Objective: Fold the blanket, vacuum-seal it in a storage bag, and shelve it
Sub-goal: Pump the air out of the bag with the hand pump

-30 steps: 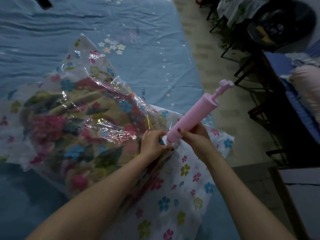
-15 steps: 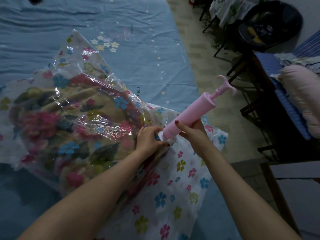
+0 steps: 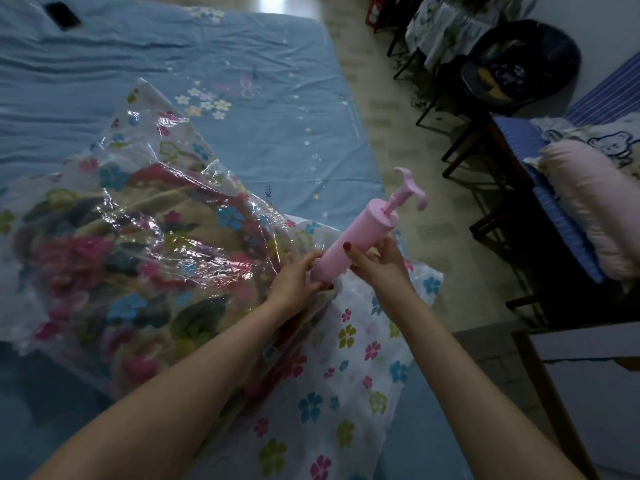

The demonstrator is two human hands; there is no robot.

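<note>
Your head view is dim and bluish overall, with the brightest patch on the floor (image 3: 270, 1) at the top edge, where light enters. Small glints of glare break up the crinkled storage bag (image 3: 145, 216). The right side under the chairs (image 3: 519, 74) falls into deep shadow. Straight lines bow toward the edges, and fine detail is soft throughout.

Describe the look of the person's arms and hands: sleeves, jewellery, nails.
Both forearms are bare, with no sleeves in view. No watch, bracelet or ring shows. The right hand has dark red polish on the thumbnail; the left hand shows a red nail too.
</note>
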